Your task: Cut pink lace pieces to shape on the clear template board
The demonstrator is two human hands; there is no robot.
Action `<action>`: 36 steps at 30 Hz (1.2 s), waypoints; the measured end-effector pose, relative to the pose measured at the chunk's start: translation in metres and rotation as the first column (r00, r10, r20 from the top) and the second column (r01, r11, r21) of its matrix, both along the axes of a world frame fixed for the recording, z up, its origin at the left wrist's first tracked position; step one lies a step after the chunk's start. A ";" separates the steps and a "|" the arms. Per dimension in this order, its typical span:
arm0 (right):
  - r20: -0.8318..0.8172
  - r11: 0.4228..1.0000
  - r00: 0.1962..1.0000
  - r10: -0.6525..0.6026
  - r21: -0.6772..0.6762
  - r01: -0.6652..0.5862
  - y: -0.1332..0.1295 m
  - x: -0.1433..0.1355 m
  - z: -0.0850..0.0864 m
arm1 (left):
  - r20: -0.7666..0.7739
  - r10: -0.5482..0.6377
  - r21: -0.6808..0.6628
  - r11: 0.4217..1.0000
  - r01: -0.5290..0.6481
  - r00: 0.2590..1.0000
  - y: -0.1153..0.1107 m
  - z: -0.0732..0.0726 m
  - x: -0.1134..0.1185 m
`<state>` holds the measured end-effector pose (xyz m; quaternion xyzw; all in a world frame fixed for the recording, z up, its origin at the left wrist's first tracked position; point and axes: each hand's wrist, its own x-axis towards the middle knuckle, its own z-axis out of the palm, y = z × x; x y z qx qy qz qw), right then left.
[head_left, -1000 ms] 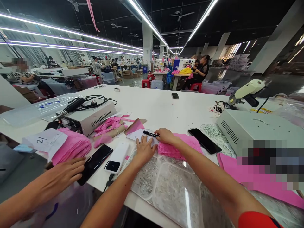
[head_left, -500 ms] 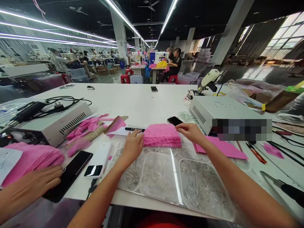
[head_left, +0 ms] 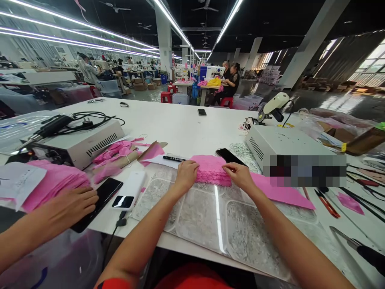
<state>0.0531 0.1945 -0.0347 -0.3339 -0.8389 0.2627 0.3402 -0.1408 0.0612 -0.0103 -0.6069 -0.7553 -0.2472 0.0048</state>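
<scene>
A thick stack of pink fabric pieces (head_left: 211, 166) with scalloped edges lies on a grey marbled mat (head_left: 198, 216) in front of me. My left hand (head_left: 187, 176) is closed on the stack's left edge, fingers on top. At the right edge, my right hand (head_left: 240, 175) pinches the fabric between thumb and fingers. A black marker (head_left: 173, 158) lies just behind my left hand, and a black phone (head_left: 231, 155) behind my right. Flat pink sheets (head_left: 282, 192) lie beside my right forearm.
Another person's hand (head_left: 75, 204) rests by a pink fabric pile (head_left: 60, 180) and a phone (head_left: 110, 190) at left. A white power bank (head_left: 130, 190) lies nearby. Grey machine boxes (head_left: 90, 146) flank the table. Orange-handled cutters (head_left: 328, 204) and a knife (head_left: 349, 237) lie at right.
My left hand has moved onto the stack's left edge, and my right hand has come down onto its right edge. The camera view has shifted slightly left.
</scene>
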 end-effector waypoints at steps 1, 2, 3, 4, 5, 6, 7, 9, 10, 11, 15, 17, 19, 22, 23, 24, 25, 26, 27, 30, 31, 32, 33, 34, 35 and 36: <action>0.004 1.000 1.000 0.000 0.007 0.000 0.002 -0.004 -0.002 | 0.003 0.002 0.006 1.000 -0.002 1.000 0.004 -0.001 0.000; 0.010 1.000 1.000 0.002 0.012 -0.003 0.003 -0.006 -0.003 | 0.007 0.004 0.012 1.000 -0.004 1.000 0.006 -0.003 0.000; 0.018 1.000 1.000 0.006 0.017 -0.006 0.004 -0.008 -0.005 | 0.010 0.004 0.017 1.000 -0.004 1.000 0.008 -0.004 0.000; 0.025 1.000 1.000 0.011 0.020 -0.011 0.005 -0.009 -0.006 | 0.014 0.001 0.021 1.000 -0.001 1.000 0.010 -0.006 -0.001; 0.033 1.000 0.999 0.016 0.022 -0.016 0.005 -0.009 -0.007 | 0.017 -0.006 0.023 1.000 0.006 1.000 0.010 -0.008 -0.002; 0.040 1.000 0.999 0.020 0.022 -0.021 0.005 -0.009 -0.008 | 0.020 -0.015 0.023 1.000 0.014 1.000 0.010 -0.009 -0.003; 0.046 0.999 0.999 0.024 0.021 -0.025 0.005 -0.009 -0.008 | 0.022 -0.025 0.023 0.999 0.024 0.999 0.010 -0.011 -0.005; 0.053 0.999 0.998 0.033 0.015 -0.033 0.005 -0.007 -0.009 | 0.025 -0.045 0.020 0.999 0.045 0.999 0.008 -0.013 -0.008; 0.056 0.999 0.998 0.036 0.011 -0.037 0.004 -0.007 -0.009 | 0.025 -0.054 0.017 0.998 0.054 0.998 0.008 -0.014 -0.009; 0.057 0.999 0.998 0.040 0.006 -0.040 0.004 -0.007 -0.009 | 0.025 -0.062 0.015 0.998 0.061 0.998 0.008 -0.014 -0.010; 0.058 0.999 0.997 0.050 -0.015 -0.050 0.004 -0.006 -0.010 | 0.018 -0.086 0.009 0.996 0.086 0.996 0.008 -0.014 -0.012; 0.055 0.998 0.997 0.056 -0.022 -0.055 0.005 -0.005 -0.011 | 0.010 -0.094 0.006 0.996 0.094 0.996 0.008 -0.014 -0.013; 0.052 0.998 0.997 0.061 -0.025 -0.060 0.006 -0.005 -0.012 | 0.002 -0.098 0.002 0.995 0.098 0.995 0.008 -0.014 -0.013; 0.052 0.997 0.996 0.067 -0.030 -0.065 0.007 -0.004 -0.013 | -0.015 -0.096 -0.009 0.995 0.096 0.995 0.008 -0.015 -0.012; 0.054 0.997 0.996 0.068 -0.031 -0.066 0.007 -0.003 -0.014 | -0.021 -0.092 -0.014 0.996 0.092 0.996 0.008 -0.014 -0.012; 0.056 0.997 0.996 0.069 -0.032 -0.067 0.007 -0.003 -0.014 | -0.027 -0.089 -0.019 0.996 0.089 0.996 0.008 -0.014 -0.012; 0.060 0.997 0.996 0.070 -0.033 -0.068 0.007 -0.003 -0.014 | -0.033 -0.087 -0.024 0.996 0.086 0.996 0.008 -0.014 -0.011; 0.064 0.997 0.995 0.070 -0.033 -0.068 0.007 -0.003 -0.014 | -0.039 -0.085 -0.031 0.996 0.084 0.996 0.007 -0.013 -0.011; 0.068 0.997 0.995 0.071 -0.033 -0.068 0.007 -0.003 -0.014 | -0.045 -0.085 -0.038 0.996 0.083 0.995 0.007 -0.013 -0.010; 0.082 0.997 0.994 0.071 -0.030 -0.068 0.007 -0.003 -0.014 | -0.065 -0.098 -0.069 0.993 0.093 0.993 0.008 -0.011 -0.011; 0.086 0.997 0.994 0.071 -0.029 -0.068 0.008 -0.003 -0.014 | -0.073 -0.104 -0.083 0.992 0.098 0.992 0.009 -0.011 -0.011; 0.090 0.997 0.993 0.071 -0.028 -0.068 0.008 -0.003 -0.014 | -0.082 -0.110 -0.098 0.990 0.102 0.991 0.009 -0.010 -0.011; 0.091 0.997 0.993 0.071 -0.027 -0.069 0.007 -0.003 -0.014 | -0.092 -0.113 -0.114 0.988 0.102 0.989 0.009 -0.010 -0.010; 0.091 0.997 0.993 0.074 -0.028 -0.071 0.007 -0.003 -0.014 | -0.103 -0.112 -0.130 0.987 0.098 0.988 0.009 -0.010 -0.010; 0.089 0.997 0.993 0.079 -0.029 -0.077 0.006 -0.002 -0.013 | -0.115 -0.109 -0.146 0.985 0.092 0.987 0.008 -0.010 -0.009; 0.084 0.996 0.993 0.085 -0.030 -0.083 0.005 -0.001 -0.013 | -0.128 -0.103 -0.161 0.984 0.082 0.986 0.008 -0.010 -0.007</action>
